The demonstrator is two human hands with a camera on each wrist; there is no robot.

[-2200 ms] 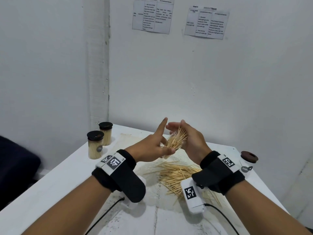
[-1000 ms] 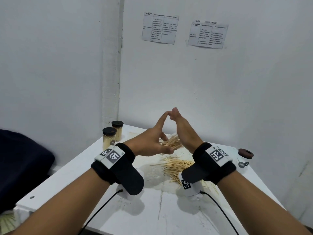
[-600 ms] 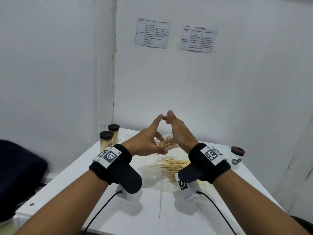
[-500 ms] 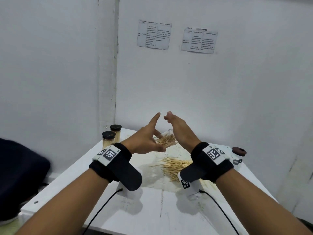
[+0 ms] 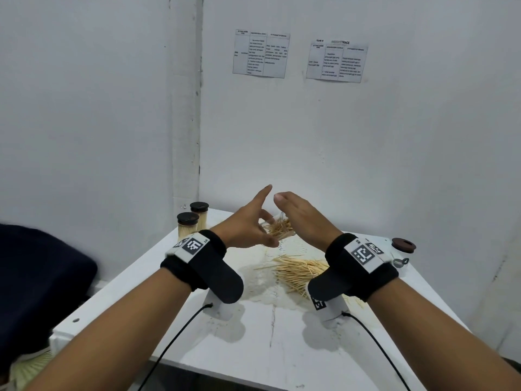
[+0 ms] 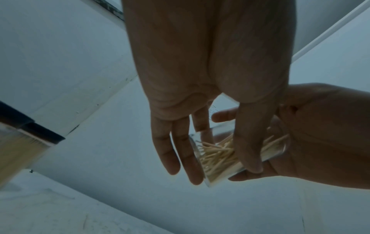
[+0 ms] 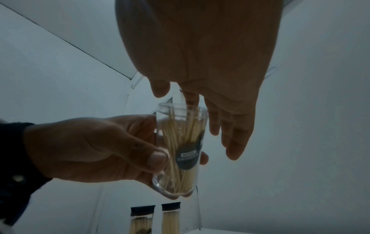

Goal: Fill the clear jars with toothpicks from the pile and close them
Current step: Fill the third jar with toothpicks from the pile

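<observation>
My left hand (image 5: 245, 230) holds a clear jar (image 7: 180, 142) above the table, thumb (image 7: 158, 158) on its front, index finger pointing up. The jar (image 6: 218, 158) is open, tilted and partly full of toothpicks; in the head view only a little of the jar (image 5: 279, 228) shows between my hands. My right hand (image 7: 224, 120) is open with straight fingers beside the jar's mouth and holds nothing. I cannot tell whether its palm (image 6: 324, 134) touches the rim. The toothpick pile (image 5: 298, 270) lies on the white table (image 5: 282, 348) below my right wrist.
Two filled jars with dark lids (image 5: 188, 225) (image 5: 199, 213) stand at the table's far left corner. Another jar with a brown lid (image 5: 403, 248) stands at the far right edge. Walls close in behind and to the left. A dark object (image 5: 39, 277) lies left of the table.
About two seconds ago my right hand held a bundle of toothpicks against my left hand; now toothpicks sit in the jar and the right hand is open. The touching fingertips have parted slightly.
</observation>
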